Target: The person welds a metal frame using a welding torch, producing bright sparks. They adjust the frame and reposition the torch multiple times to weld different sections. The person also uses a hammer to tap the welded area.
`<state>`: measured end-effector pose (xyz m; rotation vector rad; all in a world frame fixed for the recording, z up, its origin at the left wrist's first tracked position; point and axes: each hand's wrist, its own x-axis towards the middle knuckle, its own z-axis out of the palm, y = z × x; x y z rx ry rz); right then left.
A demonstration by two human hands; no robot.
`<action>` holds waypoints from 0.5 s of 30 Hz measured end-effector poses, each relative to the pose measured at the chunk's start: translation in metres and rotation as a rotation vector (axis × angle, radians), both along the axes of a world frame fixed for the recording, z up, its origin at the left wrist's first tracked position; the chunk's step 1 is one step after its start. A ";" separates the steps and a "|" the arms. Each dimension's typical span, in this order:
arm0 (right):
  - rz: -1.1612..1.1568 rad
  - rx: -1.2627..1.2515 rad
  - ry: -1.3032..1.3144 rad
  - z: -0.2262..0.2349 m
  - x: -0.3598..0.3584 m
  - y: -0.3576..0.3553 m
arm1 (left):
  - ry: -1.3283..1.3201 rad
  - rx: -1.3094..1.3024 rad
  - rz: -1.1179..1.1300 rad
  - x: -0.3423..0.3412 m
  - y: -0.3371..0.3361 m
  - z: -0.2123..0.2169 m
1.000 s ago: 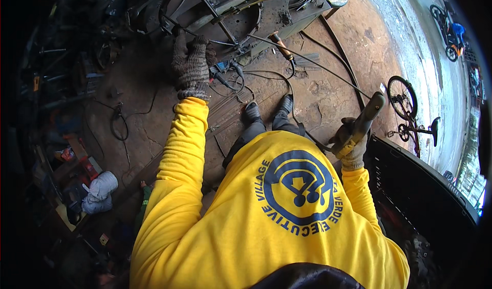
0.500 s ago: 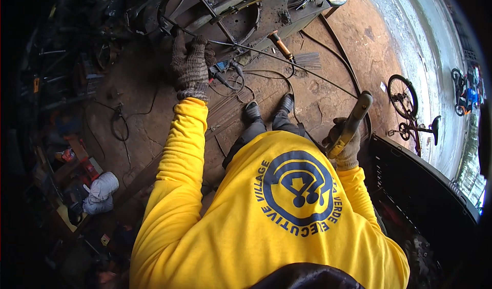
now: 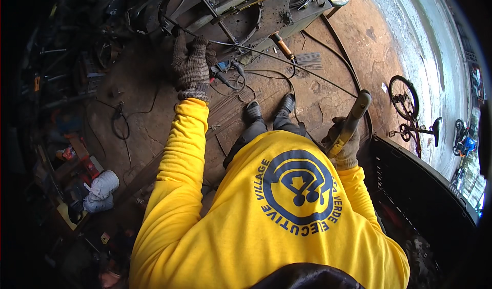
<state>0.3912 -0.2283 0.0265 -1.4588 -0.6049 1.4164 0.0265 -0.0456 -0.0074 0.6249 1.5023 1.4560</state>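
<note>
A person's gloved right hand point(image 3: 344, 146) is clamped on a long, dark metal hammer-like tool point(image 3: 352, 121), likely heavy and rigid, best gripped low on its shaft. The gloved left hand point(image 3: 191, 66) rests flat, fingers together, on the rusty metal frame point(image 3: 241, 12) ahead of the tool.

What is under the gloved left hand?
The left hand rests at the edge of a dark metal frame, near thin cables. Whatever lies beneath its palm is covered.

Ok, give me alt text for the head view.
Person in a yellow shirt, seen from above: gloved left hand rests on a dark metal frame, gloved right hand grips a tool handle. Cables lie across the dirt floor.
</note>
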 end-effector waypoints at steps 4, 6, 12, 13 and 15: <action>-0.010 -0.023 -0.024 -0.001 0.001 0.000 | 0.031 0.013 -0.025 -0.001 0.000 -0.001; 0.001 -0.020 -0.026 0.000 0.000 0.001 | 0.080 0.068 -0.025 -0.011 0.003 -0.023; -0.002 -0.008 0.038 -0.006 0.006 -0.001 | 0.029 0.046 -0.019 -0.003 0.000 -0.008; -0.008 -0.002 0.066 -0.007 0.007 -0.001 | 0.034 0.032 -0.015 -0.002 0.001 -0.005; 0.059 -0.084 -0.035 0.001 0.007 0.004 | 0.048 0.014 -0.010 -0.002 0.000 -0.004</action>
